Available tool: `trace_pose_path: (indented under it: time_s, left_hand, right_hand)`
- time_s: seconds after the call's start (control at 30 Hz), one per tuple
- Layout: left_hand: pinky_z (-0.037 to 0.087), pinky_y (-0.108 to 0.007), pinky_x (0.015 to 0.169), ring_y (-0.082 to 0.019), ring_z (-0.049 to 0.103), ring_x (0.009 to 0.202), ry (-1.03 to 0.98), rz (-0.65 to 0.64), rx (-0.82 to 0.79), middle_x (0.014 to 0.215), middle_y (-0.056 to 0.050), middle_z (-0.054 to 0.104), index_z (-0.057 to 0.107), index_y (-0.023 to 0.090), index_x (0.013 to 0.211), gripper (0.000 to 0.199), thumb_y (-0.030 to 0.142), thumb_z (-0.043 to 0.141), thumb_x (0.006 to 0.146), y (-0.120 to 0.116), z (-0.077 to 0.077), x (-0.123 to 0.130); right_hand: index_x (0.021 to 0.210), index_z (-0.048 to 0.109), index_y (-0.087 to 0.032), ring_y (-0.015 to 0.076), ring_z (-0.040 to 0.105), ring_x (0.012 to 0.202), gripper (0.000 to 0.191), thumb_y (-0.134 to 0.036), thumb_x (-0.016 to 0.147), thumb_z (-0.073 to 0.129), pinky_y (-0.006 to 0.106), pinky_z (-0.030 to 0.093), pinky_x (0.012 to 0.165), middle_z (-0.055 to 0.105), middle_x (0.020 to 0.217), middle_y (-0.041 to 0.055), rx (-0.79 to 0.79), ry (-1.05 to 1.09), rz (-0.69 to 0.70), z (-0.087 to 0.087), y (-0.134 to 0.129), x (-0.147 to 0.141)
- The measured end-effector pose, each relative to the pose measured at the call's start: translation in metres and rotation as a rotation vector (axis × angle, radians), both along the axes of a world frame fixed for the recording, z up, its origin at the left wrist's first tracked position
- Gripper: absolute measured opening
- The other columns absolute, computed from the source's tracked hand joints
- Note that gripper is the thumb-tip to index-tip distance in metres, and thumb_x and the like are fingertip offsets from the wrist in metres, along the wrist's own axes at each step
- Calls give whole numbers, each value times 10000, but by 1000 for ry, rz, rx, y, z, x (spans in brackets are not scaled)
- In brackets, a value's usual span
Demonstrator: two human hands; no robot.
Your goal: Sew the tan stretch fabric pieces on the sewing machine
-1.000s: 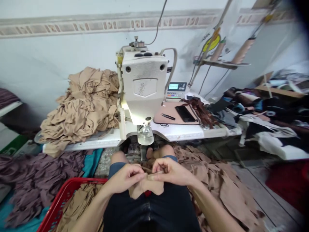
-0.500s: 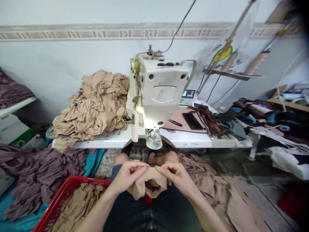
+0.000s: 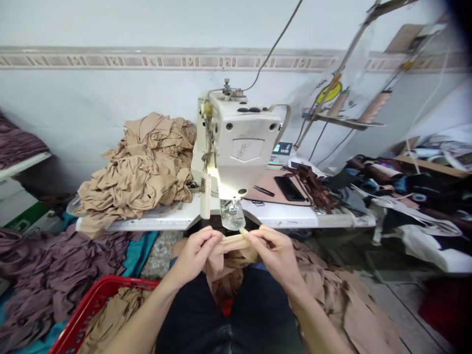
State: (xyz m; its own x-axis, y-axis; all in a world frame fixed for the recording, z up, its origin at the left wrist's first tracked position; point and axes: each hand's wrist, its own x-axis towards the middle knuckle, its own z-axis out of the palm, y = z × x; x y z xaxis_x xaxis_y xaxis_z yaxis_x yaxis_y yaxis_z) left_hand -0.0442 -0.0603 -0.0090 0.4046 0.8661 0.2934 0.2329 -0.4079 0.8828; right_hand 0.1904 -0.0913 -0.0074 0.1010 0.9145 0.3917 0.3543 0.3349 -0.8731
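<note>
Between my two hands a tan fabric piece [image 3: 231,244] is stretched by its folded edge, its lower part hanging over my lap. My left hand [image 3: 199,253] pinches the edge at its left end. At the other end, my right hand [image 3: 271,250] grips it between thumb and fingers. Just beyond the cloth is the sewing machine [image 3: 245,147], its lit needle area above a small rounded plate [image 3: 233,219]. The fabric is close in front of that plate; whether they touch I cannot tell.
A tan garment heap [image 3: 143,167] covers the table's left side. Right of the machine lie tweezers [image 3: 264,191], a phone [image 3: 289,188] and brown strips [image 3: 313,182]. Below left stands a red basket [image 3: 106,285] holding tan cloth; more tan fabric [image 3: 342,300] lies at right.
Both hands have lifted the fabric up and forward, from over the lap to near the machine's plate. Its edge is now pulled straighter between them. The view has shifted slightly.
</note>
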Motion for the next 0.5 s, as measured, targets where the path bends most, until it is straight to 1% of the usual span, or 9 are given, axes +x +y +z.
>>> trace_pose_path:
  time_s: [0.13, 0.23, 0.3, 0.37, 0.43, 0.5]
  left_hand:
    - [467, -264, 725, -191, 631, 794, -18, 39, -105, 828, -45, 693, 756, 154, 869, 348, 394, 583, 1052, 12, 6, 8]
    - [439, -258, 655, -184, 623, 725, 3, 125, -146, 775, -35, 700, 755, 157, 843, 361, 455, 641, 1012, 18, 7, 12]
    - [413, -250, 609, -169, 603, 657, 2, 200, -170, 708, -11, 664, 727, 167, 823, 344, 473, 686, 974, 22, 8, 16]
    - [402, -243, 590, -152, 573, 610, -51, 258, -194, 661, 20, 607, 695, 177, 834, 300, 460, 736, 926, 26, 9, 20]
    - [398, -236, 587, -136, 532, 587, -138, 280, -193, 638, 49, 539, 668, 185, 864, 268, 430, 773, 885, 32, 11, 26]
    - [395, -232, 590, -124, 499, 579, -205, 287, -172, 632, 67, 492, 646, 189, 899, 253, 402, 781, 879, 37, 10, 32]
  right_hand:
    - [718, 791, -169, 152, 468, 598, 347, -447, 920, 749, 291, 378, 576, 517, 613, -16, -84, 105, 4, 2, 17, 5]
    - [680, 769, -161, 161, 494, 602, 385, -492, 878, 764, 293, 404, 586, 579, 611, 0, -142, 149, 20, 3, 26, 8]
    - [642, 737, -165, 167, 500, 604, 415, -521, 852, 777, 296, 417, 589, 591, 610, 6, -160, 193, 16, 3, 31, 8]
    - [627, 717, -170, 176, 506, 607, 443, -555, 834, 791, 302, 429, 595, 589, 608, 9, -179, 243, 7, 2, 35, 7]
    - [623, 707, -174, 179, 499, 604, 465, -584, 824, 795, 308, 426, 596, 572, 599, 9, -188, 274, -12, 0, 40, 7]
    - [614, 692, -178, 176, 481, 597, 481, -600, 819, 795, 307, 412, 592, 544, 582, 2, -183, 283, -36, -4, 45, 9]
